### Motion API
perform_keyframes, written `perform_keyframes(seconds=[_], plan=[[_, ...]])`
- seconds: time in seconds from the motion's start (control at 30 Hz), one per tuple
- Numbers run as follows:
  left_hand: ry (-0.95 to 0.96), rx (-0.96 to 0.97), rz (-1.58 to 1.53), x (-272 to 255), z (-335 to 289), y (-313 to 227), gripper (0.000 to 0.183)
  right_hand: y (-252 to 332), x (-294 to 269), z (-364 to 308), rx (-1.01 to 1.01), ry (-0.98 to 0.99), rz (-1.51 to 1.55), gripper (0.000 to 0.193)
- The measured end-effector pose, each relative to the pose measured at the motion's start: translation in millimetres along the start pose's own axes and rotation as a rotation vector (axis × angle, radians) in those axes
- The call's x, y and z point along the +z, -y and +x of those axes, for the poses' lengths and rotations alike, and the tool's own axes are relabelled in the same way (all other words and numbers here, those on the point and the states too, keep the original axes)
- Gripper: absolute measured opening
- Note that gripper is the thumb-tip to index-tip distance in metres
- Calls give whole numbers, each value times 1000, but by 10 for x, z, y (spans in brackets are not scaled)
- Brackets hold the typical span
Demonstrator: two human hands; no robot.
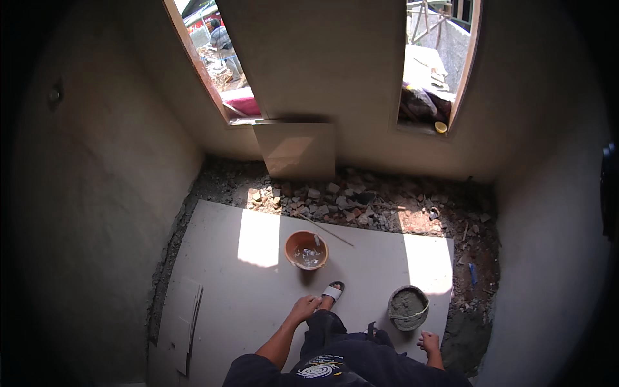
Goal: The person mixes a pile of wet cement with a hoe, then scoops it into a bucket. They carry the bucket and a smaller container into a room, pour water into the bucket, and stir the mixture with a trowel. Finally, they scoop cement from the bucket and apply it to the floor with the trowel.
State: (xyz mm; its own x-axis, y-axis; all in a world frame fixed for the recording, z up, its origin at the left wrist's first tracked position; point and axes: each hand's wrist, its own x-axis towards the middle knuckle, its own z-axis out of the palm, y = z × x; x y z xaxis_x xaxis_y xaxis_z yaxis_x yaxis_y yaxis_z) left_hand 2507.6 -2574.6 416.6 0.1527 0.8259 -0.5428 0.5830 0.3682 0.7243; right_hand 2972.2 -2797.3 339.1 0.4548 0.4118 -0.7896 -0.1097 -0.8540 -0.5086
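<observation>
My left hand (pixel 305 308) hangs above my front foot, which wears a dark sandal with a white strap (pixel 333 292). Its fingers are loosely bent, and I see nothing in them. Down at the right, my right hand (pixel 428 342) is held just below a dark bucket of grey wet mortar (pixel 409 300), apart from it. The fingers there are slightly curled and hold nothing visible. Ahead of my foot stands an orange-brown bucket (pixel 291 255) with cloudy water and something pale inside.
Large pale boards (pixel 222 274) cover the floor, with narrow strips (pixel 192 322) at the left. A thin stick (pixel 332 233) lies beyond the orange-brown bucket. Broken rubble (pixel 342 203) lines the far wall, where a square panel (pixel 298 151) leans. Outside the left window is a person (pixel 221 40).
</observation>
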Motion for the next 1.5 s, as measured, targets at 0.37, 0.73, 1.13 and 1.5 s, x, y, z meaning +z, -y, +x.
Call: perform_keyframes(seconds=[0.37,0.73,1.13,1.5], plan=[[349,710,-183,312,-1394,-1866,28,-1336,-741,-241,196,-138,167,38],[1541,1727,-21,163,-2572,-3642,18,-3206,-188,-15,259,-240,349,36],[1261,1434,-909,-233,-2188,-3082,10,-1863,894,-1485,179,-237,488,45],[2308,771,-1427,641,-3208,-3054,16,-2941,1942,-2909,510,-407,696,47]])
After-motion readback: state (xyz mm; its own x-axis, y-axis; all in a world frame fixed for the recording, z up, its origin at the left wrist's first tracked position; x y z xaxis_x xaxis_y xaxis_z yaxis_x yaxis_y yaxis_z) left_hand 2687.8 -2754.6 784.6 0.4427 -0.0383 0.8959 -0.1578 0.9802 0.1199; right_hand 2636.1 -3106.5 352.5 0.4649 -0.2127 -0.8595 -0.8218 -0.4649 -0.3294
